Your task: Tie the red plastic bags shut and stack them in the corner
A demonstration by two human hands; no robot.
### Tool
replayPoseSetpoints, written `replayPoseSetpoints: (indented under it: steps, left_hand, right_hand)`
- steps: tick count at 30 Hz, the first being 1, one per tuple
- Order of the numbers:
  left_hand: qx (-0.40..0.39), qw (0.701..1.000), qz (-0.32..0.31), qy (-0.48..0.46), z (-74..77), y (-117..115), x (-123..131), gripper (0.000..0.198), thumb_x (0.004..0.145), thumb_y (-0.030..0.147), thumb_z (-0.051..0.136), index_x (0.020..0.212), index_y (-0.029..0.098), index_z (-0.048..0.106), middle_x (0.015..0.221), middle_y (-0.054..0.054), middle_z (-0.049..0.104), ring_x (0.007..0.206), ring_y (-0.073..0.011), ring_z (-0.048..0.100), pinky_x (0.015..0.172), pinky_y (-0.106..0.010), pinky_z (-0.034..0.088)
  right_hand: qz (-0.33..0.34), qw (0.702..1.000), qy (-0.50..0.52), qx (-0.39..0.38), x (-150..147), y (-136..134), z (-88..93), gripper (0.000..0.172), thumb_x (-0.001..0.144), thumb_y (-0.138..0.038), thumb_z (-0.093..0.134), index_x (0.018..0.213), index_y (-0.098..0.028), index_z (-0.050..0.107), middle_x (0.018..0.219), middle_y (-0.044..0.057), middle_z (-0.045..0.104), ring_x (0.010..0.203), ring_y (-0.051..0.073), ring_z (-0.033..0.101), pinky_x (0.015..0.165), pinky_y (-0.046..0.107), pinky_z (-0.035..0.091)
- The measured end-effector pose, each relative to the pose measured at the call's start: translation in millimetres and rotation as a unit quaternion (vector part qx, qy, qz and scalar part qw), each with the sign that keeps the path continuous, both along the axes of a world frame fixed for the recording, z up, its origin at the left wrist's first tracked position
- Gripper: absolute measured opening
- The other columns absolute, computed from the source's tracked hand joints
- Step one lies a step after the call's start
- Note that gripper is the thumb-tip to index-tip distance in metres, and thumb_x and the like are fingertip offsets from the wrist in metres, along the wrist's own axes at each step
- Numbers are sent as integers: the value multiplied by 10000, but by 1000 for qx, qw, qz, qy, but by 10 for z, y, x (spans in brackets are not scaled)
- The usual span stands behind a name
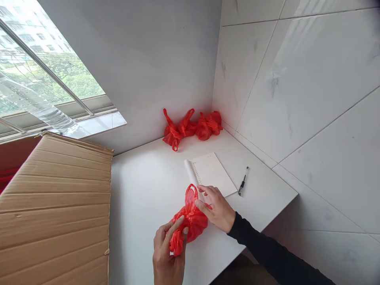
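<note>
A knotted red plastic bag rests on the white table near its front edge, one loop handle standing up at its top. My left hand is closed on a bunched end of the bag at its lower left. At the bag's upper right is my right hand, thumb and index finger curved apart around a bit of red plastic beside the loop. Whether those fingers grip it is hard to make out. What the bag contains is hidden.
Several tied red bags lie against the back wall. Behind my right hand are an open notebook and a black pen. A large cardboard box stands at the left, below a clear bottle by the window.
</note>
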State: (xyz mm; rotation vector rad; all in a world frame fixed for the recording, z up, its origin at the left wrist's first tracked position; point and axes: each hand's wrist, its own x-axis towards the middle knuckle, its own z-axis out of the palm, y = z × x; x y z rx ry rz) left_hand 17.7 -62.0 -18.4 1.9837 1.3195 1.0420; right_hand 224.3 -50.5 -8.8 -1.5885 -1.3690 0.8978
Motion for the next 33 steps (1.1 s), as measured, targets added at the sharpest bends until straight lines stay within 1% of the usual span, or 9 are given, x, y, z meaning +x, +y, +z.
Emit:
replayPoseSetpoints:
  steps: [3, 9, 12, 15, 19, 24, 26, 29, 33]
  left_hand:
    - [7, 1000, -7, 0, -3, -4, 0, 332, 906, 271, 642, 1231, 327, 683, 1121, -70, 577, 1051, -221, 615, 744, -296, 597]
    - [24, 999, 19, 33, -14, 16, -84, 363, 955, 301, 560, 1310, 305, 635, 996, -62, 632, 892, -204, 627, 719, -311, 551]
    - [11, 995, 21, 94, 4, 50, -109, 436, 950, 365, 563, 1378, 281, 575, 882, -44, 653, 814, -209, 622, 740, -344, 537]
    - [-22, 987, -10, 159, 32, 75, -107, 395, 915, 437, 589, 1264, 264, 653, 875, -45, 688, 774, -219, 633, 767, -383, 538]
    - [-104, 987, 16, 120, 108, 71, -131, 330, 931, 488, 531, 1046, 242, 719, 973, -65, 729, 810, -221, 662, 712, -331, 549]
    - [-170, 984, 53, 19, 353, 64, -212, 380, 920, 528, 539, 1066, 221, 708, 899, -36, 736, 671, -178, 634, 593, -266, 527]
    - [-149, 987, 50, 16, 461, 79, -249, 352, 919, 494, 561, 1081, 218, 706, 910, -36, 725, 676, -172, 632, 591, -257, 523]
    - [-66, 997, 28, 40, 542, 114, -298, 284, 943, 379, 561, 1148, 229, 690, 900, -40, 683, 707, -166, 623, 631, -261, 521]
    - [61, 995, 3, 79, 423, 135, -328, 302, 933, 208, 558, 1199, 275, 685, 887, -47, 636, 790, -180, 627, 687, -279, 542]
  right_hand:
    - [1, 997, 62, -55, -2, 100, -21, 601, 914, -468, 583, 1427, -172, 479, 1176, 118, 652, 1080, 250, 602, 978, 441, 489]
    - [-30, 988, 148, 18, 19, 207, 99, 233, 924, -370, 562, 985, -191, 697, 956, 44, 723, 886, 186, 634, 871, 347, 504]
    - [-25, 986, 165, 20, 31, 202, 120, 217, 925, -362, 561, 968, -190, 687, 945, 45, 724, 878, 186, 641, 861, 348, 508]
    - [-2, 989, 144, 20, 26, 165, 146, 251, 922, -362, 566, 1097, -214, 668, 1092, 62, 705, 1026, 215, 630, 974, 405, 476]
    - [-39, 988, 137, 64, -4, 44, 415, 386, 923, -379, 577, 1295, -278, 579, 1360, 72, 582, 1289, 253, 499, 1125, 471, 365]
    - [98, 975, 192, 60, -107, -108, 819, 254, 963, -404, 536, 1141, -307, 690, 1165, 59, 681, 1118, 256, 614, 1027, 446, 471]
    - [87, 982, 152, 75, -165, -88, 787, 238, 956, -402, 549, 1130, -320, 689, 1172, 52, 676, 1150, 261, 590, 1032, 446, 465]
    - [112, 987, 91, 69, -246, 37, 554, 368, 936, -458, 574, 1271, -311, 618, 1306, 65, 621, 1280, 277, 501, 1084, 465, 426]
    - [120, 989, 90, 15, -333, 258, 237, 623, 928, -530, 559, 1465, -238, 440, 1403, 115, 551, 1345, 280, 453, 1126, 478, 375]
